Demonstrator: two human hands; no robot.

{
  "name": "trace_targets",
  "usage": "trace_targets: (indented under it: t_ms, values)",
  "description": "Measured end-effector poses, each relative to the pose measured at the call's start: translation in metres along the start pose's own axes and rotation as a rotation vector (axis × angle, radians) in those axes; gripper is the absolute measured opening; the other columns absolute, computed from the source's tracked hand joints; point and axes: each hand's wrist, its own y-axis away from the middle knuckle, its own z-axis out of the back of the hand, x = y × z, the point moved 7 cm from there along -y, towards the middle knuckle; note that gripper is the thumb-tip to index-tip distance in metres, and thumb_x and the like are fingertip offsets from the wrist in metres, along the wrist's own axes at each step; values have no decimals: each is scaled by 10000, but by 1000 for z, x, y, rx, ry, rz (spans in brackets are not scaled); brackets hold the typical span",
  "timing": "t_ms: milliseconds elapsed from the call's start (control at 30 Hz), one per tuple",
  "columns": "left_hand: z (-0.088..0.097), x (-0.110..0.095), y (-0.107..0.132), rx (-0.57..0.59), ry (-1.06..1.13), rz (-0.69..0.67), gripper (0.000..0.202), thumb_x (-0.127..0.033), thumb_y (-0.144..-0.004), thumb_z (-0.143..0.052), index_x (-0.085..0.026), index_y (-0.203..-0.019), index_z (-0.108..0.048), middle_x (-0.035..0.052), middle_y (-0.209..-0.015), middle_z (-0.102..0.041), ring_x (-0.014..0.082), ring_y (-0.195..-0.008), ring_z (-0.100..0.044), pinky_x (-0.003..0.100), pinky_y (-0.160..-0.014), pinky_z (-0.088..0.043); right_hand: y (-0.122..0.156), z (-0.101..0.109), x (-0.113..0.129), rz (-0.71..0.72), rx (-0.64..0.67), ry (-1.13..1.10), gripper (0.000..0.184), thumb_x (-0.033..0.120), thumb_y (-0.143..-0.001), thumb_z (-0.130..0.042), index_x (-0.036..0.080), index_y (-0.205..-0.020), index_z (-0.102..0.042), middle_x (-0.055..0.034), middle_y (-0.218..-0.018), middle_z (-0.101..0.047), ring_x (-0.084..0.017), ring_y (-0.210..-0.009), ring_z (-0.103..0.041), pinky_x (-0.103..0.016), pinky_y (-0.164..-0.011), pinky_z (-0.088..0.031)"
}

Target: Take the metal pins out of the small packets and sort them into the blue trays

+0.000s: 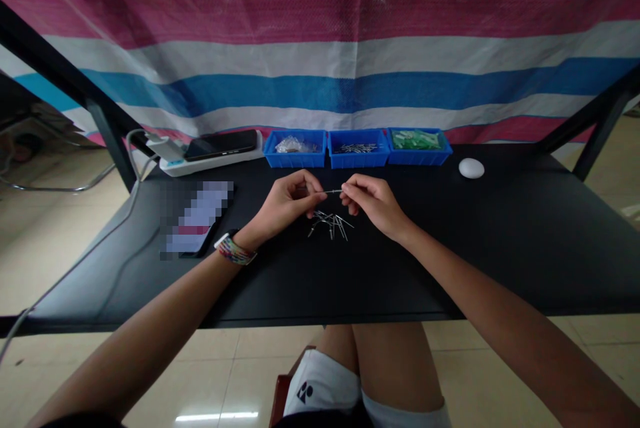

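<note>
My left hand and my right hand meet above the middle of the black table. Stretched level between their fingertips is a thin metal pin with a small thicker section. My left thumb and fingers pinch one end, and the right fingertips close on the other. Just below the hands lies a loose pile of similar thin metal pins, pointing in different directions. The covered ends of the held pin cannot be seen.
Along the back stand three blue bins: one with clear plastic pieces, one with metal pins, one with green pieces. A white egg-shaped object lies right. Left are a phone, a power strip and another phone.
</note>
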Motion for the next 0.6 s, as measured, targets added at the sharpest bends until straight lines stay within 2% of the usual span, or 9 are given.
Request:
trace_targets:
  t_ms: [300,467,600]
  values:
    - [-2,2,2,46,46,46,305,-308,-860,-842,-178,-948,-580,-72,-643,-606,73,-484,-590,171,-485,-418,1,0,8,16,-3,-11,305,486,-872,-783,199,-853,-681,-10,-791,-697,-111,-591,-608,-269,-551,-502]
    - [-1,9,2,81,56,85,283,-416,-964,-673,-160,-854,-623,-6,-641,-655,114,-522,-636,205,-499,-420,2,2,12,47,-38,10,260,442,-855,-796,214,-870,-672,6,-779,-660,-118,-615,-603,-280,-568,-513]
    - [1,11,3,40,53,90,293,-414,-950,-704,-161,-819,-635,-5,-661,-655,114,-533,-630,215,-508,-424,2,2,13,58,-38,30,229,410,-862,-782,212,-902,-673,4,-795,-655,-122,-630,-612,-288,-580,-531]
